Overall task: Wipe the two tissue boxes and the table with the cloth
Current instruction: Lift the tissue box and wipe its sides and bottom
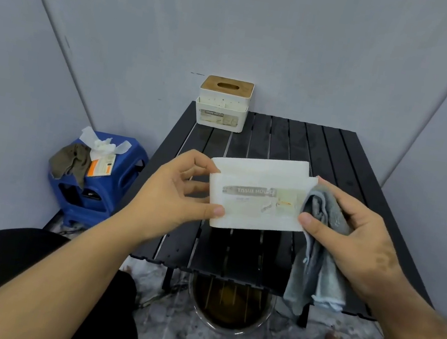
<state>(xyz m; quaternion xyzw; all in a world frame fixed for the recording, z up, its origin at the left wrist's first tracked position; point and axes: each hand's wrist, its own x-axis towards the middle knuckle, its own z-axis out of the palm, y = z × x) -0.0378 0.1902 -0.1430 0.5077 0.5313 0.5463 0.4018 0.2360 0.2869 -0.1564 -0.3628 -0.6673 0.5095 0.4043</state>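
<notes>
One tissue box point(259, 195) held above the near half of the table point(335, 157), left hand point(171, 193) on its left end, right hand point(353, 228) at its right end with the cloth point(316, 260) between palm and box, cloth hanging down past the table's near edge. Second tissue box point(223, 104) stands on the far left corner, against the wall. Left of the table, a stool point(103, 182) carries a rag point(69, 162) and a tissue pack point(103, 156); a basin point(229, 308) sits on the floor under the near edge.
</notes>
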